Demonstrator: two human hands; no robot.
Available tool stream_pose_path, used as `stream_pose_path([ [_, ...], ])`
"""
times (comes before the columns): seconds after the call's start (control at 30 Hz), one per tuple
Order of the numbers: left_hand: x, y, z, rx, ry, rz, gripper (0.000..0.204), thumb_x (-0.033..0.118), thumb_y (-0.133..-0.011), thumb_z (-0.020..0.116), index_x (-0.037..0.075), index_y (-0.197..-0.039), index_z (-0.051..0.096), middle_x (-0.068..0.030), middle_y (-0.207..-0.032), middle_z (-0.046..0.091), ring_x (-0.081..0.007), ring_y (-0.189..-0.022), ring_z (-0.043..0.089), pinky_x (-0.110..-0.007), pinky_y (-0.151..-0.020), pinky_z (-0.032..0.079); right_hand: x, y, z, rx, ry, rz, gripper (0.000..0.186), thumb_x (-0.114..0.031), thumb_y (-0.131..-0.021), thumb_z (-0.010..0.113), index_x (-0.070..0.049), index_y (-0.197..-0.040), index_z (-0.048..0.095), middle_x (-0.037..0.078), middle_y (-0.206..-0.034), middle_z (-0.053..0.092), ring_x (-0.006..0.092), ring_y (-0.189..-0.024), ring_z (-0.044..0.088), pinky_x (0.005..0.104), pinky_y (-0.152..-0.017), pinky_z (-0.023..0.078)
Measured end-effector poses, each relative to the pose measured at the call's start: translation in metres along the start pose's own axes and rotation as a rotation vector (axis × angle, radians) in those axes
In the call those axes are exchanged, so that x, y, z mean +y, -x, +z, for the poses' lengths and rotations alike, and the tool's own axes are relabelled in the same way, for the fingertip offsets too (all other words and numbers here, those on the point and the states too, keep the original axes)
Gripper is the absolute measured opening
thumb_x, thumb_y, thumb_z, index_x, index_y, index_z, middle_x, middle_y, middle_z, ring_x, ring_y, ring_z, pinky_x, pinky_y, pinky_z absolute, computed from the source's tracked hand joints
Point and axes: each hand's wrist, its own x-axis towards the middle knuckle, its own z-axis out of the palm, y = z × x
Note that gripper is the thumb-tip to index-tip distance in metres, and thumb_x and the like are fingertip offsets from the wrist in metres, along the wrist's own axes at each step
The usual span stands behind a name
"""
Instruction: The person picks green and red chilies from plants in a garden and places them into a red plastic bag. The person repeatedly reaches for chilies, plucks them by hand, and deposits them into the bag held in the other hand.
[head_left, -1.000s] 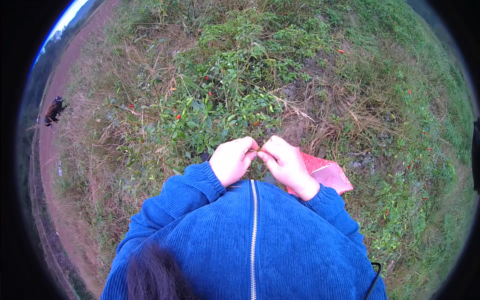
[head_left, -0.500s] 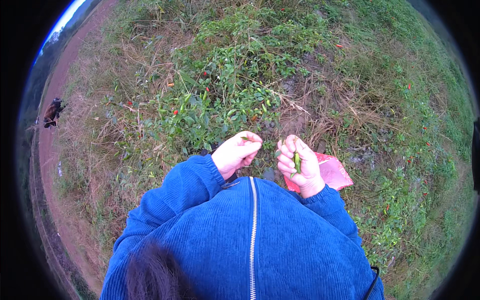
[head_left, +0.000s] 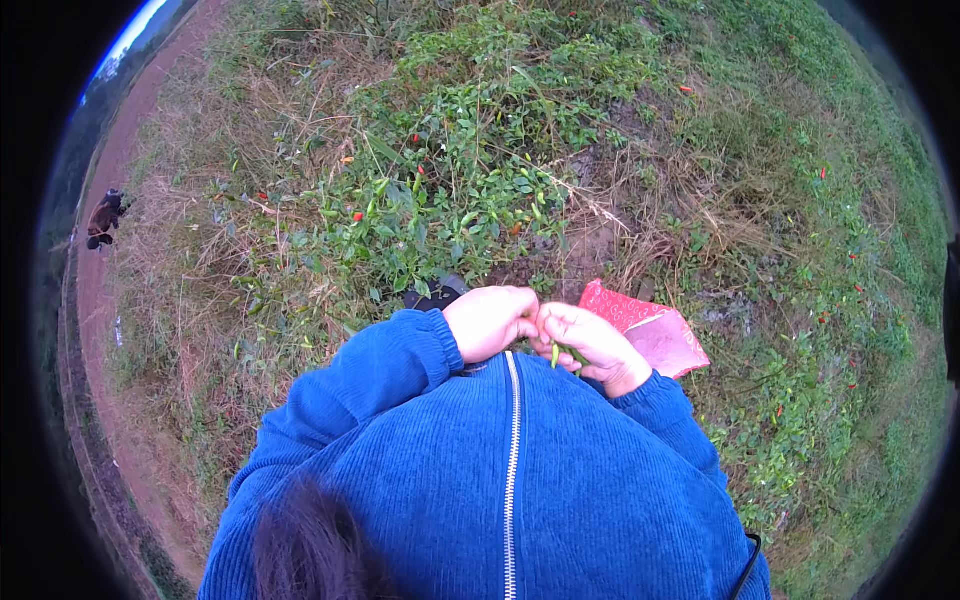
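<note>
My left hand (head_left: 490, 322), in a blue corduroy sleeve, is closed with its fingertips against my right hand; whatever is between them is hidden. In my right hand (head_left: 587, 342), slim green chili peppers (head_left: 556, 354) show below the curled fingers. Both hands are just in front of my blue zipped jacket (head_left: 450, 460). A red patterned sheet or bag (head_left: 667, 343) with a pink face lies on the ground right of and beyond my right hand. A black object (head_left: 433, 295), perhaps a shoe, partly shows behind my left hand. Chili plants (head_left: 440, 200) grow in front of me.
Red and green chilies dot the plants and the grassy slope (head_left: 820, 250). Dry stalks and bare soil (head_left: 590, 250) lie right of centre. At the far left runs a dirt track (head_left: 130, 430) with a small brown-and-black figure (head_left: 105, 220) I cannot make out.
My hands, apart half a second ago with green chilies showing in my right, have come together again. My left hand has moved right and slightly down. A black object now shows behind it.
</note>
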Motion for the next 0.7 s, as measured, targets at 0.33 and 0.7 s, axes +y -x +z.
stream_pose_path([
  [0.33, -0.014, -0.001, -0.009, 0.039, 0.047, -0.005, 0.013, 0.017, -0.087, 0.057, 0.005, -0.094, 0.059, -0.0122, -0.083, 0.064, -0.0268, -0.081, 0.062, -0.037, -0.072, 0.049, -0.012, 0.016, -0.029, 0.052, -0.17, -0.186, 0.02, -0.025, -0.093, 0.056, -0.005, -0.089, 0.054, 0.003, -0.072, 0.053, 0.0046, -0.049, 0.041, 0.0171, -0.039, 0.03],
  [0.7, 0.008, -0.041, 0.037, 0.039, 1.623, -0.333, 0.048, 0.034, -0.102, 0.032, -0.003, -0.132, 0.038, -0.0115, -0.125, 0.047, -0.0167, -0.115, 0.045, -0.029, -0.102, 0.038, 0.006, -0.008, -0.007, 0.657, 0.285, -0.233, 0.014, -0.019, -0.094, 0.054, -0.005, -0.091, 0.051, 0.0, -0.061, 0.051, 0.0062, -0.047, 0.045, 0.0207, -0.04, 0.033],
])
